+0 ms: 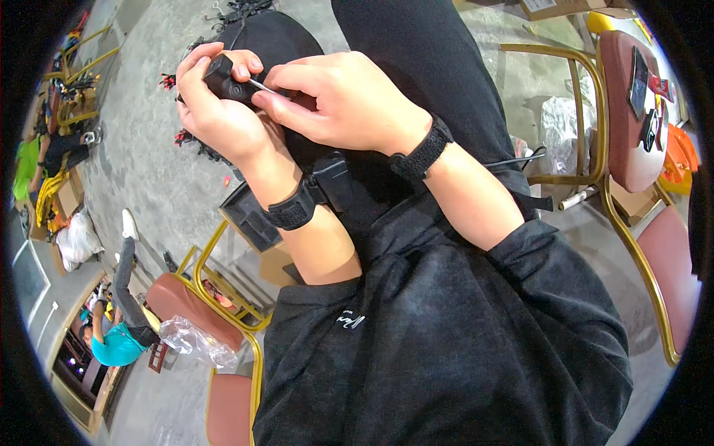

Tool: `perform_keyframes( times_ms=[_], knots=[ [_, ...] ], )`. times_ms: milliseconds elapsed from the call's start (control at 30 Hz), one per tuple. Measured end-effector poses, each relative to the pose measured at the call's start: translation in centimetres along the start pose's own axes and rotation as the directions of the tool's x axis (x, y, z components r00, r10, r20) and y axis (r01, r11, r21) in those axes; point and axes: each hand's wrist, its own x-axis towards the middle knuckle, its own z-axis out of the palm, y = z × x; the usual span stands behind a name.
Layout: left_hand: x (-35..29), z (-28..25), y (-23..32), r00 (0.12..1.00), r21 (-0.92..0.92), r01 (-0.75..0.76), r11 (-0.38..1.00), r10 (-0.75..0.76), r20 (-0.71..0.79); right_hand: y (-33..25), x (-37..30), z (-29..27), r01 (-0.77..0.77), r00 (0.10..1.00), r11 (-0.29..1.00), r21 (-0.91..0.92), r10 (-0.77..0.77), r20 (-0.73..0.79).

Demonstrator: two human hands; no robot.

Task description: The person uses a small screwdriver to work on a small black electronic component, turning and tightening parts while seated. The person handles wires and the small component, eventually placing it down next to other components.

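My left hand (pixel 223 123) is closed around a small black device (pixel 232 90) with a blocky end and a round mark on its face. My right hand (pixel 349 100) pinches a thin metal rod (pixel 262 87) between thumb and fingers. The rod's tip reaches the device beside my left thumb; whether it sits in a hole I cannot tell. Fingers hide the rod's other end. Both hands are held close together over my dark-trousered legs (pixel 431 82). A black strap (pixel 291 208) circles my left wrist, and another strap (pixel 424 149) my right.
Black cables with red ends (pixel 182 137) lie beyond my left hand. At right, a chair seat (pixel 628 160) bears a phone (pixel 638 82) and small items, near a clear plastic bag (pixel 565 130). Another chair (pixel 197 308) stands left. A person in teal (pixel 119 346) is farther off.
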Motion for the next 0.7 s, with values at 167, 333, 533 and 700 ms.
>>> perform_keyframes(
  times_ms=[167, 333, 533, 700],
  knots=[
    [-0.08, 0.03, 0.04, 1.000, 0.012, 0.004, 1.000, -0.004, 0.012, 0.04, 0.03, 0.06, 0.021, 1.000, 1.000, -0.017, -0.021, -0.007],
    [-0.07, 0.12, 0.21, 1.000, 0.043, 0.002, 0.999, -0.002, -0.011, -0.07, 0.12, 0.15, 0.023, 1.000, 1.000, -0.015, -0.023, -0.003],
    [-0.06, 0.11, 0.14, 1.000, 0.034, 0.003, 0.999, -0.004, 0.017, -0.09, 0.17, 0.00, 0.007, 1.000, 1.000, -0.021, -0.006, 0.012],
    [-0.12, 0.22, 0.23, 1.000, 0.066, -0.008, 0.998, 0.008, 0.013, -0.10, 0.10, 0.12, 0.002, 1.000, 1.000, -0.002, -0.002, 0.005]
  ],
)
